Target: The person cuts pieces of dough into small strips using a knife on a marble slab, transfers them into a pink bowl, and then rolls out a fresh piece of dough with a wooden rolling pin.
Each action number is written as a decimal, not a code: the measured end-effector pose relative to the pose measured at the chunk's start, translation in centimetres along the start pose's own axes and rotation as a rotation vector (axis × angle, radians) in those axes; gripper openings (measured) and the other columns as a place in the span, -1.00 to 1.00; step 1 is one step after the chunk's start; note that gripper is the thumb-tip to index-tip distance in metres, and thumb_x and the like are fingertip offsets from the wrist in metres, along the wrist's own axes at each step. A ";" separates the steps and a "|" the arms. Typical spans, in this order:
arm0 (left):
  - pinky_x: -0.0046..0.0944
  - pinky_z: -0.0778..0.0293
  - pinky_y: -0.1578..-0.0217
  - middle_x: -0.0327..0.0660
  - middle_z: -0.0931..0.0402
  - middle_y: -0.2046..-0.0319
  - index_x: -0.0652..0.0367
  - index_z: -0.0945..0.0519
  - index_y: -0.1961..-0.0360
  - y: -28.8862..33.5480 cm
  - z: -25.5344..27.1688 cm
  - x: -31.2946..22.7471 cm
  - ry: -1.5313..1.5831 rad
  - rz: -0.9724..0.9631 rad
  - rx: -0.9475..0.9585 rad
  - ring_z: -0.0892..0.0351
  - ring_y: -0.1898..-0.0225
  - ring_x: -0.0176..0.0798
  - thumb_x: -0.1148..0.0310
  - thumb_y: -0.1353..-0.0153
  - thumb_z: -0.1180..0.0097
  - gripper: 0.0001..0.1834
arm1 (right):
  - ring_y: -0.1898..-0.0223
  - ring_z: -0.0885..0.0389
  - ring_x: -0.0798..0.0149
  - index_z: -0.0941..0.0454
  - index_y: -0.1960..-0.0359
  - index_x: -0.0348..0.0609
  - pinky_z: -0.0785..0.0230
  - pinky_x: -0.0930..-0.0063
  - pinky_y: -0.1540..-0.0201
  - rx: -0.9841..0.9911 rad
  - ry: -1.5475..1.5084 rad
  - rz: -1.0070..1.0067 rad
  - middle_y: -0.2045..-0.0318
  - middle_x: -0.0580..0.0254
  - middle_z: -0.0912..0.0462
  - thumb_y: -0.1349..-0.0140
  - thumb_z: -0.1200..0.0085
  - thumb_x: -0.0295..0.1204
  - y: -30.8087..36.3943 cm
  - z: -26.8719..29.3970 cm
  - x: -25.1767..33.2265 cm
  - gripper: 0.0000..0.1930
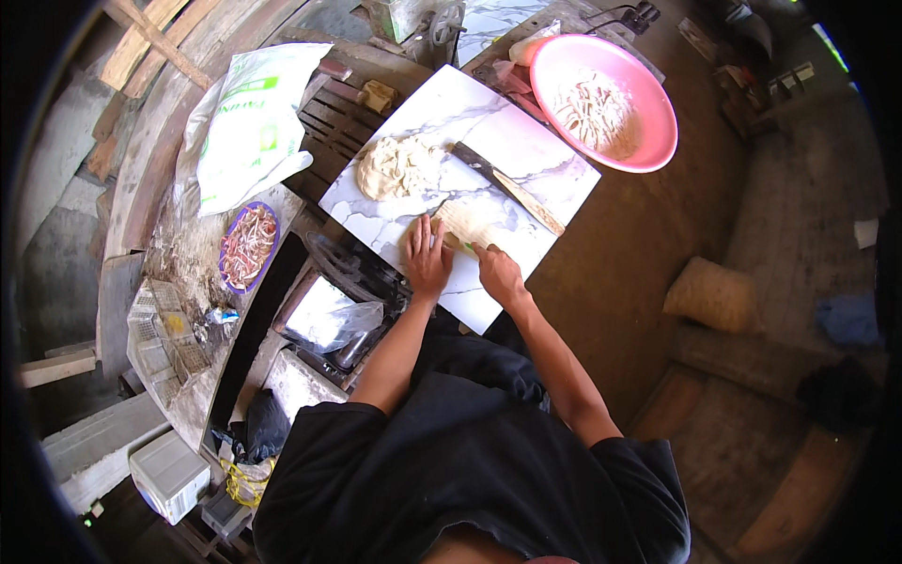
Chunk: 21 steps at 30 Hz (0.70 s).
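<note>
From where I stand, the marble tabletop is the biggest thing before the worker, set askew. Off to the left lies a white bag, and past the tabletop's far right side sits a pink basin with pale strips inside. A long stick lies slantwise across the right part of the tabletop, and a lump of dough rests at its far left. Nearer, about midway along, is the flat piece being worked, thin and finely lined, with both hands at its near side. The left hand lies at its left corner, fingers stretched out and a little spread, pinching nothing that I can see. The right hand has its fingers curled in around a small tool; only a bit of green shows, so I cannot tell its full shape. I'd judge this to be the cutting step, the flat piece being sliced into strips like those in the basin. The next stroke seems to call for a light, steadying left hand, fingers clear of the edge, and a straight, even pull from the right.
</note>
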<state>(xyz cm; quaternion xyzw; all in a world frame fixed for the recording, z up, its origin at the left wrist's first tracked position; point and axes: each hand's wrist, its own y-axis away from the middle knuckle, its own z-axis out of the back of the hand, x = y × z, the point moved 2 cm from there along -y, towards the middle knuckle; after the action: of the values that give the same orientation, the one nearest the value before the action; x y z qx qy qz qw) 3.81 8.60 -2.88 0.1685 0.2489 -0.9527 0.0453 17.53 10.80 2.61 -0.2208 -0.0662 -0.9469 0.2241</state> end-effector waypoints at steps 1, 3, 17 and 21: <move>-0.06 0.03 -0.10 -0.02 -0.05 -0.14 0.17 -0.25 -0.06 0.0 0.1 0.1 0.001 -0.004 0.001 0.01 -0.19 -0.09 0.27 -0.04 0.18 -0.49 | 0.42 -0.50 -0.02 -0.43 0.13 -0.13 -0.35 0.22 0.36 -0.003 -0.001 -0.003 0.44 -0.06 -0.48 -0.07 0.25 -0.52 0.2 0.1 0.0 -0.69; -0.06 0.00 -0.09 -0.02 -0.06 -0.14 0.10 -0.29 -0.05 -0.1 0.2 0.4 -0.014 -0.002 0.020 0.00 -0.19 -0.07 0.28 -0.03 0.17 -0.51 | 0.38 -0.50 -0.03 -0.41 0.14 -0.15 -0.37 0.22 0.33 0.022 0.012 -0.011 0.41 -0.06 -0.47 -0.06 0.28 -0.53 0.5 0.1 0.0 -0.68; -0.07 0.02 -0.11 -0.06 -0.04 -0.15 0.07 -0.24 -0.09 -0.2 0.8 2.3 -0.078 -0.013 0.066 0.01 -0.19 -0.10 0.28 0.04 0.07 -0.43 | 0.41 -0.50 0.04 -0.43 0.13 -0.03 -0.37 0.25 0.38 0.017 0.038 -0.072 0.45 0.04 -0.48 -0.06 0.22 -0.52 3.7 0.2 -1.1 -0.68; -0.05 0.03 -0.11 -0.06 -0.04 -0.16 0.08 -0.25 -0.08 -0.1 0.9 2.6 -0.081 -0.030 0.065 0.01 -0.19 -0.09 0.28 0.05 0.06 -0.43 | 0.39 -0.50 0.07 -0.46 0.15 -0.02 -0.37 0.26 0.36 -0.017 0.050 -0.079 0.45 0.06 -0.48 -0.06 0.21 -0.52 4.8 0.6 -1.2 -0.69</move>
<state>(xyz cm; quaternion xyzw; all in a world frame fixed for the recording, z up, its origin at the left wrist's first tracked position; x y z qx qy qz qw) 1.05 8.24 -3.01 0.1274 0.2181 -0.9669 0.0353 20.91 7.10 2.73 -0.1964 -0.0612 -0.9608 0.1861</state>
